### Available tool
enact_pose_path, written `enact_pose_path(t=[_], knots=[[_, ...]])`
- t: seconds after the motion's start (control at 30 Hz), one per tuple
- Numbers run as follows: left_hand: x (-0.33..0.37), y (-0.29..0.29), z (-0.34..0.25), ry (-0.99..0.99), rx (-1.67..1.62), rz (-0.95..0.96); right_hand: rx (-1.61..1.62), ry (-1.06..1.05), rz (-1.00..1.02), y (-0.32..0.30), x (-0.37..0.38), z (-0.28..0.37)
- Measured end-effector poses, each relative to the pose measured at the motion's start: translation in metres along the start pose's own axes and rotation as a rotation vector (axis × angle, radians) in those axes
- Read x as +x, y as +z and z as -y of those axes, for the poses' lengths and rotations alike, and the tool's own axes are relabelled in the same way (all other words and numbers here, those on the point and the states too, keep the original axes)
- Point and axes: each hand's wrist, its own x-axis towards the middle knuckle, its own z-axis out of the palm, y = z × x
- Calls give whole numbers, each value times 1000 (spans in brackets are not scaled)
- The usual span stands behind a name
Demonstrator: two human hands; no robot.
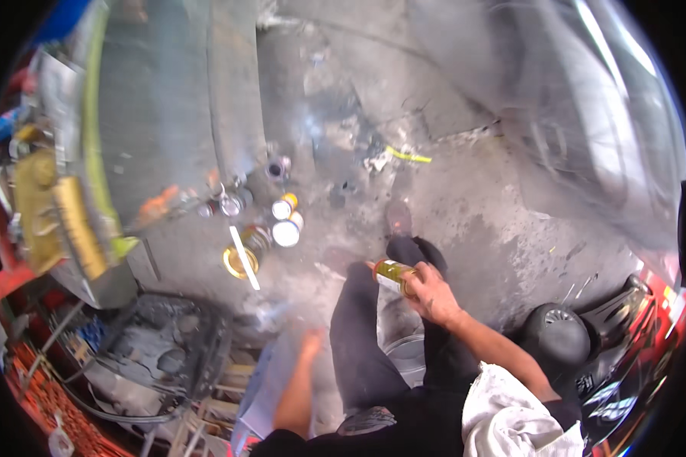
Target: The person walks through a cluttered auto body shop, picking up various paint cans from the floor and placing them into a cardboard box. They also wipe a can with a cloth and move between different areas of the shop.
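Note:
My right hand [434, 297] is wrapped round a small yellowish-green can with a red end [394, 276], held sideways above my knees. My left hand [311, 346] hangs lower down beside my left leg, smeared by motion, so its fingers cannot be made out. On the floor ahead to the left stands a tin with a gold rim [229, 263], a white stick [244, 257] lying across it. Close by are a white-topped can [286, 234], a smaller one with a yellow side [282, 209] and a dark round container [277, 168].
A white cloth [503, 407] drapes by my right arm. Between my legs sits a grey bucket [408, 354]. A black wheel [558, 339] lies right, a black tray-like bin [160, 343] left. A large silvery car-like body [579, 114] fills the upper right; a yellow strip [409, 155] lies ahead.

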Motion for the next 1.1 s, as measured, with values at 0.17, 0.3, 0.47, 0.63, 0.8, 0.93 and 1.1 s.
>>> enact_pose_path(t=[0.17,0.3,0.47,0.63,0.8,0.93,1.1], knots=[[-97,61,16,160,32,228,-135,32,-240,-121,-59,19],[-260,69,-110,587,778,256,-209,123,-390,-154,-110,19],[-529,129,-281,1367,414,504,-176,314,-434,-162,-181,18],[-763,133,-263,1854,702,1250,-55,523,-525,-124,-240,22],[-805,163,-150,2134,643,1830,25,639,-626,-57,-289,8],[-823,170,-126,2433,473,1919,69,678,-707,-22,-325,5],[-823,173,-160,2476,420,1205,146,722,-821,2,-352,8]])
